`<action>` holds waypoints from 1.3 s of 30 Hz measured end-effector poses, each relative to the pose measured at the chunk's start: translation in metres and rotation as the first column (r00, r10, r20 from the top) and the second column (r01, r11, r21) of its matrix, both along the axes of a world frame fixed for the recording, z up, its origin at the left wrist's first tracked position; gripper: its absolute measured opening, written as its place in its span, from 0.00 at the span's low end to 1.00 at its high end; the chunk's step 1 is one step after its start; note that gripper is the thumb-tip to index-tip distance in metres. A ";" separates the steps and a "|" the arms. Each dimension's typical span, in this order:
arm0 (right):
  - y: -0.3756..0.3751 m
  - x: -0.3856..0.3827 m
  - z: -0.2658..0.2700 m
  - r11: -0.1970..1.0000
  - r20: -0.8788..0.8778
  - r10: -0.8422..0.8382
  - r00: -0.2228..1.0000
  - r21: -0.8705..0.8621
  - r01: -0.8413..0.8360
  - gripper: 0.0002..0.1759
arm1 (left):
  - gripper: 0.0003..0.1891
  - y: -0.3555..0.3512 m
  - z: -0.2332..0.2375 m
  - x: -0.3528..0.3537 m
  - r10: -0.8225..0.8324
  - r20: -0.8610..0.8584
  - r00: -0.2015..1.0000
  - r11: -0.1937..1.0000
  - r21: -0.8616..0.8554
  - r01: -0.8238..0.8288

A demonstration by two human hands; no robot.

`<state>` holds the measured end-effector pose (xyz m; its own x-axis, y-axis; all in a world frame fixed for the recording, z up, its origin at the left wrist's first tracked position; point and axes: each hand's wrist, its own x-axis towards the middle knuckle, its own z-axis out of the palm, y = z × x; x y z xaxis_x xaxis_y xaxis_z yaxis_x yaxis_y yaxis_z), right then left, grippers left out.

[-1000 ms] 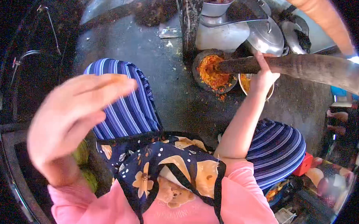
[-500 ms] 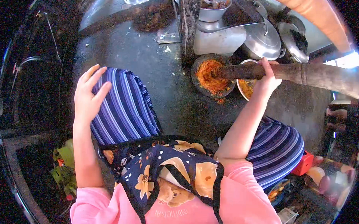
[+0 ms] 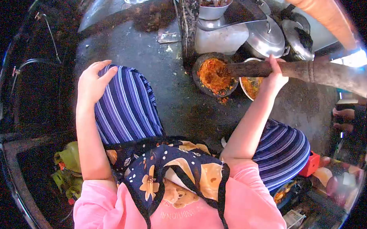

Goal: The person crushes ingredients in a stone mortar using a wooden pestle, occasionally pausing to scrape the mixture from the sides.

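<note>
Two arms spread: right hand grips the pestle in the mortar; left hand rests open on the knee.

The dark floor carries a mortar of orange paste, a bowl beside it, and pots.

Single head camera, fisheye, looking steeply down over lap; mortar close ahead, upper centre.

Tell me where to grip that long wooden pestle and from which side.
Grip the pestle on its narrower shaft just behind the mortar, where the right hand wraps it, coming from the near side. It lies almost level and thickens rightward, likely too wide there.
</note>
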<state>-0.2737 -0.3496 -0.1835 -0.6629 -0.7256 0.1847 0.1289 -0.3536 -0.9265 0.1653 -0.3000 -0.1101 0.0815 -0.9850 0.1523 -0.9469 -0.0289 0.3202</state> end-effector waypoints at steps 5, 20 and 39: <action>-0.016 0.036 -0.131 0.986 0.064 -0.119 0.991 0.125 0.110 0.16 | 0.22 -0.002 0.005 -0.003 0.016 0.019 1.000 0.999 0.038 -0.017; -0.023 0.032 -0.149 0.983 -0.069 0.005 0.998 0.185 0.007 0.19 | 0.22 -0.002 0.002 -0.003 -0.011 0.039 0.999 1.000 -0.005 0.011; 0.000 0.067 -0.083 0.997 -0.044 0.073 0.996 0.034 -0.071 0.15 | 0.17 0.012 0.006 -0.006 -0.309 -0.084 0.947 0.940 -0.177 0.291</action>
